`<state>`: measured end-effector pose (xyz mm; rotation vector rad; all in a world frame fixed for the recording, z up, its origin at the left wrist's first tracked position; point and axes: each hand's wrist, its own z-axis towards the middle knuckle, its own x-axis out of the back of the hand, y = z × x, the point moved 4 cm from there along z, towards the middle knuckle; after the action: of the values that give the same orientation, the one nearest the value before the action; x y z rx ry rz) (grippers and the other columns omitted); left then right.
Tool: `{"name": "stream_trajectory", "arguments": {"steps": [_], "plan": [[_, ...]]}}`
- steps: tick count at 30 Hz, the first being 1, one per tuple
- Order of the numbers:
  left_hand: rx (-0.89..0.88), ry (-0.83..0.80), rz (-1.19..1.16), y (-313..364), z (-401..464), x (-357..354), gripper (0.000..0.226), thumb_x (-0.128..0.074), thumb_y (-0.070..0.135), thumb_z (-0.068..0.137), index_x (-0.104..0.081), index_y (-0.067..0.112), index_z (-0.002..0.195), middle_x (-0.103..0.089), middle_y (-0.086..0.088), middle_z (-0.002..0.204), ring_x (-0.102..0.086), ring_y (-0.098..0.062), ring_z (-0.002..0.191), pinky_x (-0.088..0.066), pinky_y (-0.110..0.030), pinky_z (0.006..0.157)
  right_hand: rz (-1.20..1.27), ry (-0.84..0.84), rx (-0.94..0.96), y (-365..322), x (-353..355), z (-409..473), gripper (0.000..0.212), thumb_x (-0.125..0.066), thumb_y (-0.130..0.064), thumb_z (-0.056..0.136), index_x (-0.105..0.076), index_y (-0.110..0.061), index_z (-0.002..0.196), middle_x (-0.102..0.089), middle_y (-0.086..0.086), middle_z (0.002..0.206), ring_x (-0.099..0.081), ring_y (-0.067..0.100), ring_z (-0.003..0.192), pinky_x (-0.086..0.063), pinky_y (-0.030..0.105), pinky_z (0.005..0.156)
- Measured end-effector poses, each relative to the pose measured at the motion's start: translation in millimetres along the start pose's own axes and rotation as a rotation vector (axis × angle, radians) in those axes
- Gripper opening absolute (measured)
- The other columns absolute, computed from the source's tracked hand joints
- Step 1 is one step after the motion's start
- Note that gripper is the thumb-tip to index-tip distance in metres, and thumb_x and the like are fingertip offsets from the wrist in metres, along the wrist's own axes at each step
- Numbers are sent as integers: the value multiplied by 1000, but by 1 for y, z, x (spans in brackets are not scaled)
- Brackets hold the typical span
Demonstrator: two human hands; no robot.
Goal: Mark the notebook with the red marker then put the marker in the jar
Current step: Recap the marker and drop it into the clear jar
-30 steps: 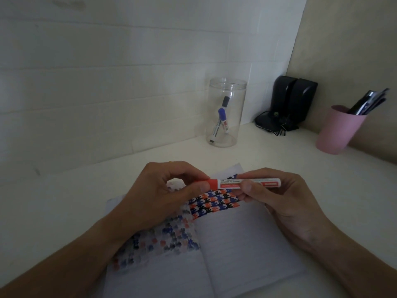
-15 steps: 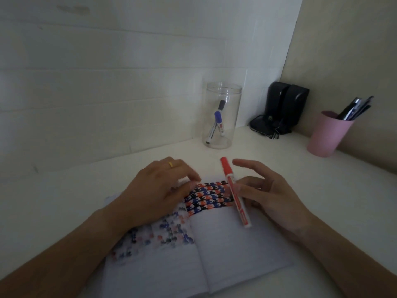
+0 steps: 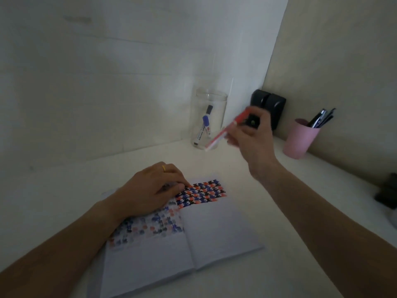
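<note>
Capped red marker pinched in raised right hand — just beside the clear jar.
Left hand lies flat w/ fingers together on the open notebook — 2 markers in jar.

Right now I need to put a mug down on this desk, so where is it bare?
Bare desk lies left of the notebook up to the white wall, and between the notebook's right edge and the pink cup. The back corner is crowded: jar, black speakers, and the right hand holding the red marker there.
</note>
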<state>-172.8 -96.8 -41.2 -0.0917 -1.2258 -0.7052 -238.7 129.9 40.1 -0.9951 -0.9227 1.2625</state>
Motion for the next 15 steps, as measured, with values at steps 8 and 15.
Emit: {"name": "stream_trajectory", "arguments": {"steps": [8,15], "plan": [[2,27,13,-3,-1,0,33,-40,47,100,-68,37,113,-65,21,112,-55,2,102,-50,-25,86,-186,344,532,-75,-26,87,43,-64,2,88,-45,-14,122,-74,5,89,-74,11,73,-61,23,68],[-10,37,12,-4,0,-1,34,-38,49,101,-67,35,112,-65,21,111,-55,1,100,-50,-26,84,-719,187,508,-42,-54,129,32,-64,3,83,-57,-16,108,-73,8,85,-71,23,75,-62,41,69]]}}
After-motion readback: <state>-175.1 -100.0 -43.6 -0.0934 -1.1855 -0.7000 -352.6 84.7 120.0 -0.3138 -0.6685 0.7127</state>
